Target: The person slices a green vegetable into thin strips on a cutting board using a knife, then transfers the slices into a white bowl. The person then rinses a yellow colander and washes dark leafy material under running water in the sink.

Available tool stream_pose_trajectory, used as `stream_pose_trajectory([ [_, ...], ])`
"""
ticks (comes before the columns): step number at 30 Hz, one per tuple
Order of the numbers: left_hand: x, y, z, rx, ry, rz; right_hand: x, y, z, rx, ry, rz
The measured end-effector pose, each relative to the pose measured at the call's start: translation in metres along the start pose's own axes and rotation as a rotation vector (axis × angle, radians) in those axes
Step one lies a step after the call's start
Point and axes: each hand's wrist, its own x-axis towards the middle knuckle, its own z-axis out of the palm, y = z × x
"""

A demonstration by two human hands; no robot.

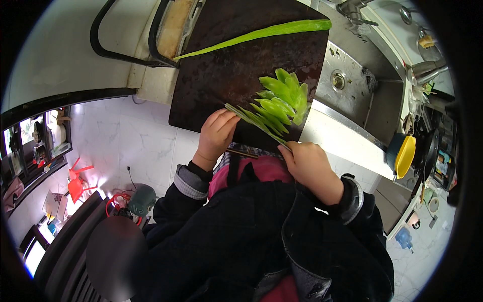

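Two hands [216, 133] [314, 168] on strip [257, 126]; slices [282, 95] beside; leaf [256, 34] beyond; sink [348, 95] right.

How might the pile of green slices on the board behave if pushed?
The pile of green slices would probably spread, since the pieces overlap. Each looks thin, so likely light and bendy. Their glossy surfaces suggest they may slide on the dark board.

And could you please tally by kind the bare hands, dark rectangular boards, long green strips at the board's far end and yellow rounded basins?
Bare left hand and right hand: 2
Dark rectangular board: 1
Long tapering green strip: 1
Yellow rounded basin: 1
Total: 5
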Motion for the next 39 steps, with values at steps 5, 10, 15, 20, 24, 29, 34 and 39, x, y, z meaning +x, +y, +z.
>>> stream_pose_trajectory([
  [5,0.000,0.000,0.000,0.006,-0.001,0.003,-0.005,-0.002,-0.011,-0.016,-0.038,0.024],
  [10,-0.001,0.000,0.001,0.010,-0.014,-0.006,0.003,-0.001,-0.002,-0.036,-0.040,0.027],
  [15,0.002,0.002,-0.002,0.004,-0.036,-0.033,0.009,0.005,0.005,0.112,-0.022,0.009],
  [20,0.016,0.019,0.004,-0.003,-0.046,-0.097,0.004,0.008,-0.021,0.168,0.092,0.030],
  [24,0.038,0.031,0.021,-0.002,-0.089,-0.123,-0.001,0.015,-0.048,0.171,0.189,0.049],
  [29,0.061,0.039,0.011,-0.026,-0.193,-0.172,-0.004,0.035,-0.057,-0.041,0.374,-0.074],
  [34,0.068,0.070,-0.036,-0.131,-0.082,-0.176,-0.010,0.054,-0.061,-0.175,0.365,-0.141],
  [39,0.080,0.108,-0.022,0.056,-0.673,0.153,-0.005,0.054,-0.052,-0.213,0.367,-0.244],
])
